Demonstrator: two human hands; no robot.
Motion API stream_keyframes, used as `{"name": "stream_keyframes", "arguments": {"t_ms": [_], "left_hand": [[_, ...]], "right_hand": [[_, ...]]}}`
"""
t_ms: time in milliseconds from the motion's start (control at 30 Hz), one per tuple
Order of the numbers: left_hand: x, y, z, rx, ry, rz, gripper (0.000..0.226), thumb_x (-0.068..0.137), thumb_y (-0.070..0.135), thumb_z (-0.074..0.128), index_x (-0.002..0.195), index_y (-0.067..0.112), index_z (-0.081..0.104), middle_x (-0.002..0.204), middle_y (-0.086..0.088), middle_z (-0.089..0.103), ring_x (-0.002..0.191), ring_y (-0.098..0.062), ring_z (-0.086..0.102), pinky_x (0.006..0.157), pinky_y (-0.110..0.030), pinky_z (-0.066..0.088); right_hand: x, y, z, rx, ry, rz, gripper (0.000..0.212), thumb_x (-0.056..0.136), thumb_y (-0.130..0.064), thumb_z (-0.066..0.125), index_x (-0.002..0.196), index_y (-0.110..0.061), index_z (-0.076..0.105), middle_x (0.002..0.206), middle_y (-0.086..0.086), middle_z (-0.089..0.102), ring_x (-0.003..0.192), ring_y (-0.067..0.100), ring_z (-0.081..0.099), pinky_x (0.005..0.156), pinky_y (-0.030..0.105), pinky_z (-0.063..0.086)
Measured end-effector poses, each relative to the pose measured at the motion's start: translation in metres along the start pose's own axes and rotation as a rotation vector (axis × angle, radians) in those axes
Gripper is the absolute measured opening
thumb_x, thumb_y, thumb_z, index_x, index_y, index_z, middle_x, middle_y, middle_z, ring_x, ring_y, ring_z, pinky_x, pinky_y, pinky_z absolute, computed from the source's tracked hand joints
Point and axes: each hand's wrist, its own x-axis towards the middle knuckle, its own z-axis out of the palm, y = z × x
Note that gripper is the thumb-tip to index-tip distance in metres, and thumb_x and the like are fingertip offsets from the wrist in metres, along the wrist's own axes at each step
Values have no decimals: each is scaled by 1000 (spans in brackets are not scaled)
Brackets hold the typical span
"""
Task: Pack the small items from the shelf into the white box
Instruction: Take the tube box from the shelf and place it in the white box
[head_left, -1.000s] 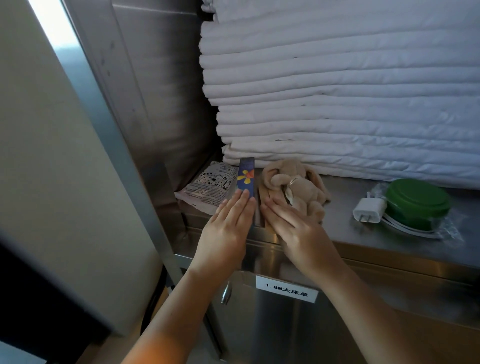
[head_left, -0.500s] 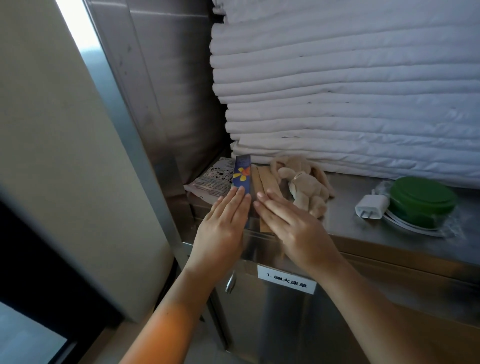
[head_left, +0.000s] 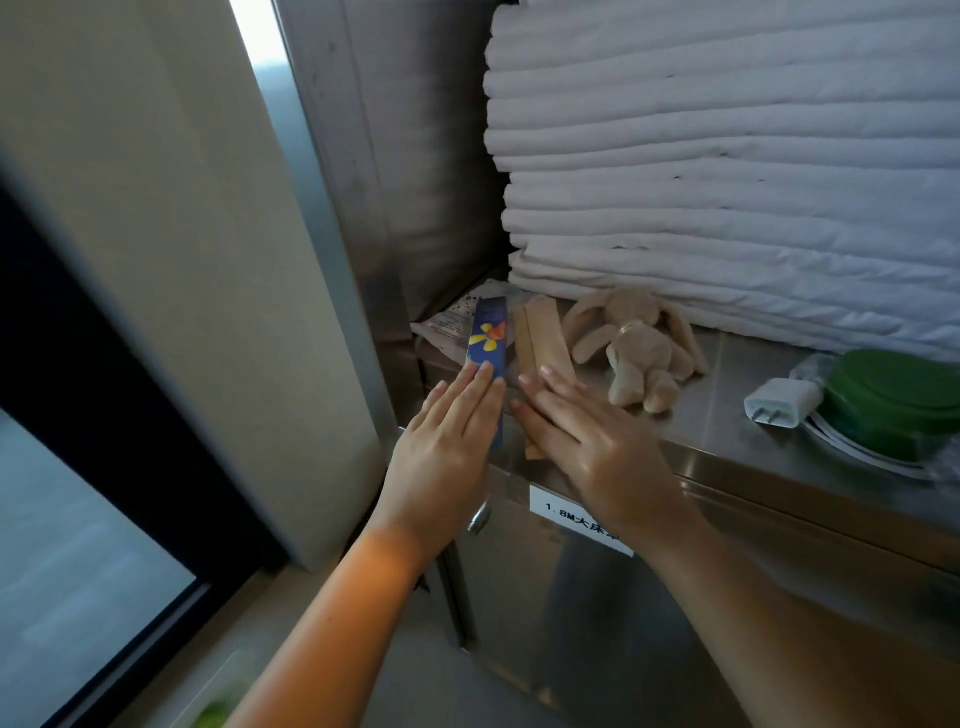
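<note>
On the steel shelf (head_left: 717, 447) lie a narrow blue box with a yellow flower (head_left: 489, 338) and a tan flat packet (head_left: 540, 335) side by side. My left hand (head_left: 447, 447) rests flat with straight fingers on the blue box's near end. My right hand (head_left: 587, 441) lies flat on the tan packet's near end. A beige plush rabbit (head_left: 636, 345) sits just right of the packets. A white charger plug (head_left: 782, 402) and a green round lidded container (head_left: 893, 402) in clear wrap lie further right. No white box is in view.
A tall stack of folded white linen (head_left: 727, 171) fills the back of the shelf. A printed plastic pouch (head_left: 449, 327) lies in the left corner against the steel side wall (head_left: 395, 156). A labelled steel cabinet door (head_left: 576, 519) is below.
Both hands have slid the blue box and tan packet toward the shelf's front edge, so their near ends now reach the edge. The view has shifted left.
</note>
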Motion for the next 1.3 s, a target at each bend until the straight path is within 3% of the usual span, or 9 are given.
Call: {"name": "stream_keyframes", "arguments": {"t_ms": [133,267,400,567,667,867,1000,1167,1300], "left_hand": [[-10,5,-9,-8,3,-10,58,51,-16,79,107,-10,65,112,-25,63,104,-42,59,82,-58,45],[-21,9,-21,-9,3,-10,56,52,-14,81,106,-9,66,112,-24,63,103,-41,60,79,-58,47],[-36,8,-36,0,-9,13,62,46,-12,83,106,-10,65,111,-25,63,104,-41,60,80,-56,47],[-62,-1,-55,-19,1,46,47,60,-13,76,106,-12,64,111,-26,63,103,-43,60,78,-59,50],[-81,-8,-66,-47,30,34,49,59,-12,79,106,-10,65,112,-25,63,104,-41,60,81,-56,49],[-129,-28,-97,-43,57,17,54,55,-15,79,107,-10,65,112,-24,63,103,-40,60,80,-56,49],[-160,-48,-120,-16,82,-23,54,51,-17,78,104,-11,66,110,-24,64,101,-41,62,78,-56,49],[-201,-76,-149,33,58,-102,56,52,-10,83,106,-9,66,112,-22,64,104,-37,61,82,-52,49],[-228,-102,-169,64,92,-160,36,72,-6,57,107,-9,65,113,-23,63,104,-39,60,81,-56,50]], "right_hand": [[-4,-14,0,19,9,-5,44,100,-16,30,103,-2,71,111,17,67,103,35,63,79,43,55],[-7,-27,-2,-12,11,3,34,93,-16,42,105,-3,70,111,15,67,105,34,62,79,42,56],[-5,-47,-11,-21,3,19,58,103,-20,14,107,-3,69,112,14,67,106,33,62,82,42,53],[-5,-82,-20,-21,4,37,23,86,-4,57,105,0,70,111,17,67,103,37,62,78,47,55],[-4,-105,-25,-17,-8,36,35,68,7,76,103,2,70,110,18,67,101,37,63,76,47,56],[2,-161,-20,-15,71,-28,19,80,-2,65,97,2,72,105,18,68,96,36,66,71,43,57],[10,-199,-14,8,63,-54,27,92,-5,46,100,-1,72,107,16,68,98,34,65,75,42,57],[22,-248,-2,67,51,-106,27,85,0,51,104,-1,70,111,17,67,102,34,63,77,43,57],[38,-282,12,135,49,-146,32,73,5,66,105,-1,70,111,17,66,103,35,63,77,43,56]]}}
